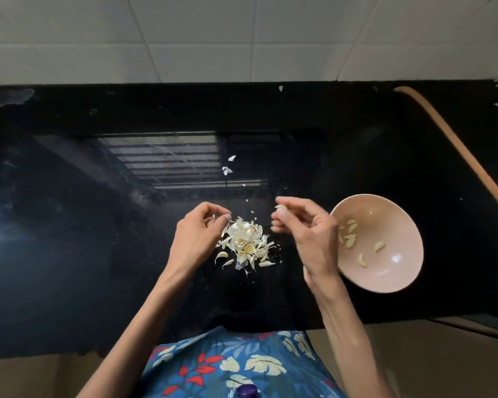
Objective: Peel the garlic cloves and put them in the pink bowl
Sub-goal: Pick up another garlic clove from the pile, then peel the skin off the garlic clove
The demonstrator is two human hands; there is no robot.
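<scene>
Garlic cloves lie in three places: a loose pile [246, 242] of cloves and papery skins sits on the black tabletop [98, 225] between the two hands, several peeled cloves [350, 234] rest inside the pink bowl [400, 225], and one garlic clove [281, 208] is pinched between the thumb and fingertips of the right hand [305, 234]. That hand's lower fingers are blurred, so their exact curl is hard to read, and most of the held clove is hidden behind the thumb. The right hand also covers part of the bowl's left rim and a few of the cloves inside it. The left hand [197, 231] hovers at the left edge of the pile with its fingers curled, thumb and forefinger pinching what looks like a thin shred of skin [213, 217], too small to make out well. In the pile, peeled and unpeeled pieces cannot be told apart with certainty. Small scraps of skin [227, 170] lie scattered farther out on the tabletop, which reflects barred light. An orange strip [457, 150] curves along the right side and is cut off by the picture's edge. A white tiled wall [213, 38] rises behind. At the bottom a blue floral garment [227, 366] shows, with a purple cap [246, 392] cut off by the lower edge.
</scene>
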